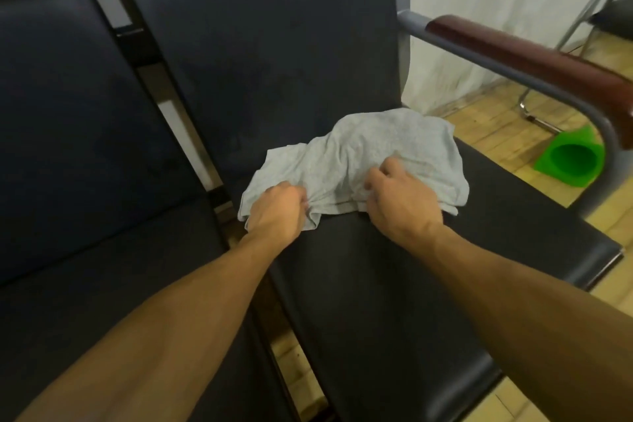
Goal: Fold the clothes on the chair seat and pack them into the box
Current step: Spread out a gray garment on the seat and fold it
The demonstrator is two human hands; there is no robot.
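Our left hand [277, 207] bunches the near hem of the light grey T-shirt [376, 151], which lies crumpled at twelve o'clock on the chair seat [394, 284]. Our right hand [400, 202] curls into its folds at one o'clock. Soft, limp and light, we judge; best gripped at hem corners.

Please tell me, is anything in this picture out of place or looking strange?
Yes, one thing: a green cone lies tipped on its side on the wooden floor, under the chair's armrest, its open base facing the camera. The grey garment is only crumpled on the chair seat, gripped by both hands.
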